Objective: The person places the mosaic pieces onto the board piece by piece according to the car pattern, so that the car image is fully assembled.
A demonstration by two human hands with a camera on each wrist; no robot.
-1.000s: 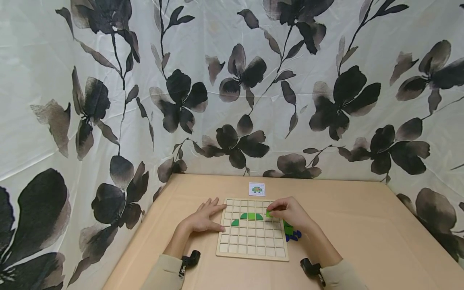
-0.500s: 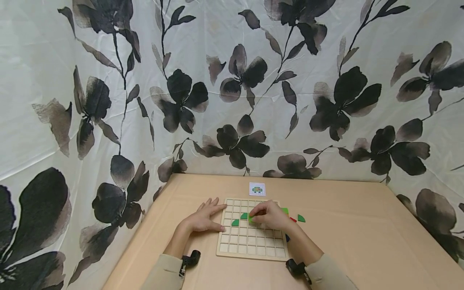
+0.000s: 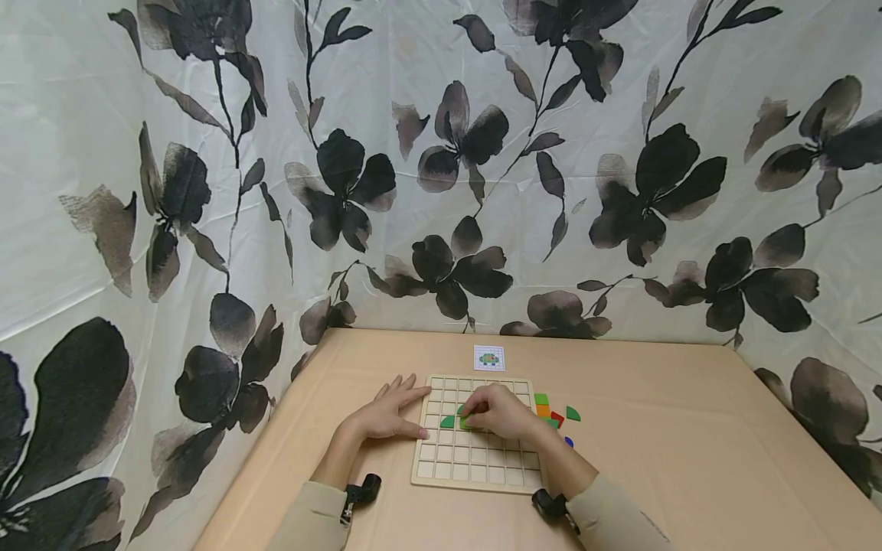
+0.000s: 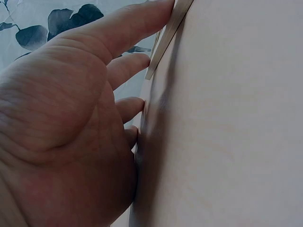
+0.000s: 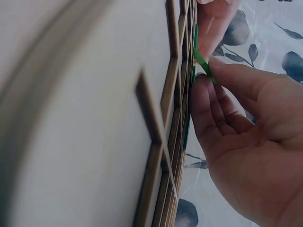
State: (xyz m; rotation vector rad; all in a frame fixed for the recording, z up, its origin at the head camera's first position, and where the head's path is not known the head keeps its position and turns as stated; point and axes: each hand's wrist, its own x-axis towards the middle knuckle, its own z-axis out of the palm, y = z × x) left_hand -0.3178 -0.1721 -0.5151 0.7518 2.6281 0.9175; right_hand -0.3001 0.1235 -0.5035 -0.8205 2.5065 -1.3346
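A wooden grid board [image 3: 482, 476] lies on the table with square cells. My left hand [image 3: 384, 413] rests at its left edge, fingers spread straight, fingertips and thumb touching the frame, as the left wrist view also shows. My right hand [image 3: 501, 412] is over the board and pinches a light green square tile [image 5: 204, 64] between thumb and fingers, tilted above a cell. Just left of it a dark green quarter-circle tile [image 3: 447, 422] sits in a cell. Another dark green tile [image 3: 461, 411] is partly covered by the right hand, which hides further cells.
Right of the board lie loose tiles: a light green square [image 3: 541, 399], an orange tile [image 3: 543, 411], a red tile [image 3: 557, 418], a dark green quarter-circle [image 3: 573, 414] and a blue piece [image 3: 568, 442]. Behind the board is a small pattern card [image 3: 488, 358]. A floral curtain [image 3: 441, 168] hangs behind the table.
My right hand has moved left across the board with the light green tile, from its right side to near the left quarter-circle. Loose tiles at the right came into view. The left hand stays put.
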